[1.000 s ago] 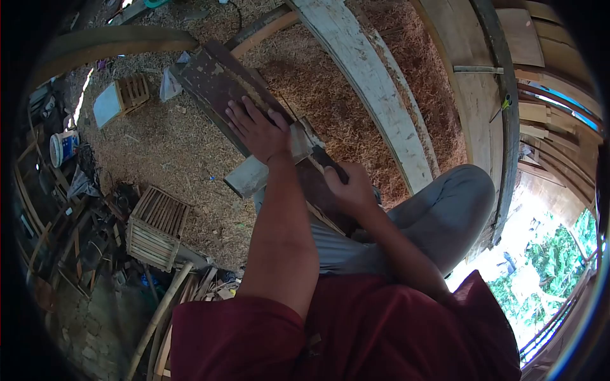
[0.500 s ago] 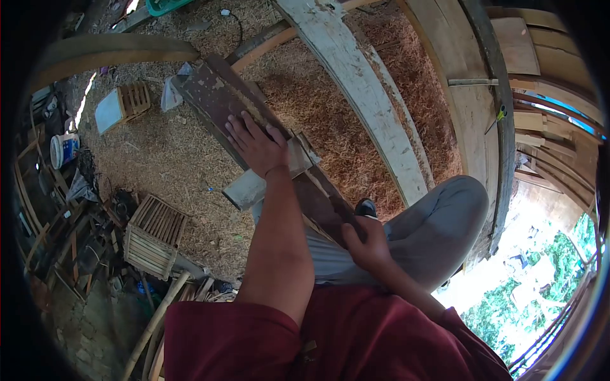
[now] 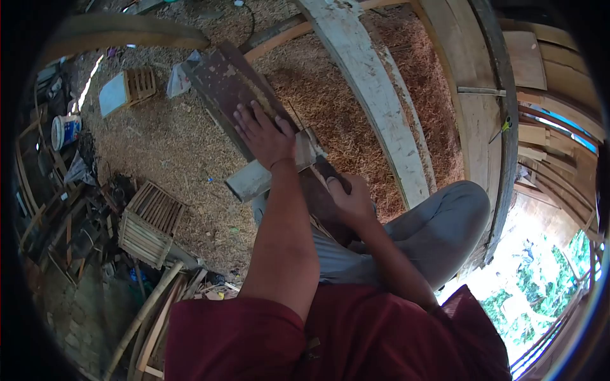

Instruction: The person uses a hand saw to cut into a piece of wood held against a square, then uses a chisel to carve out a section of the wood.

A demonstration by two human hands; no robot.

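My left hand [image 3: 270, 140] lies flat, fingers spread, on a long brown board [image 3: 235, 79] with worn, flaking paint. Below its wrist a pale grey wooden piece [image 3: 250, 182] crosses the board. My right hand [image 3: 352, 202] is closed round the dark handle [image 3: 330, 173] of what looks like a handsaw, close to the board's right edge. A thin dark line [image 3: 294, 114] beyond the crosspiece appears to be its blade, seen edge-on. The rest of the blade is hidden. The near end of the board reaches my lap.
A weathered white plank [image 3: 362, 82] curves past on the right, above reddish shavings. Slatted wooden crates [image 3: 151, 222] and a white-and-blue bucket [image 3: 65, 131] stand to the left. A curved timber [image 3: 127, 35] spans the upper left. Yellow-green scissors [image 3: 506, 125] hang at the right.
My right hand has moved forward and up along the board with the handle, and the thin dark line now shows past the crosspiece. My left hand stays on the board.
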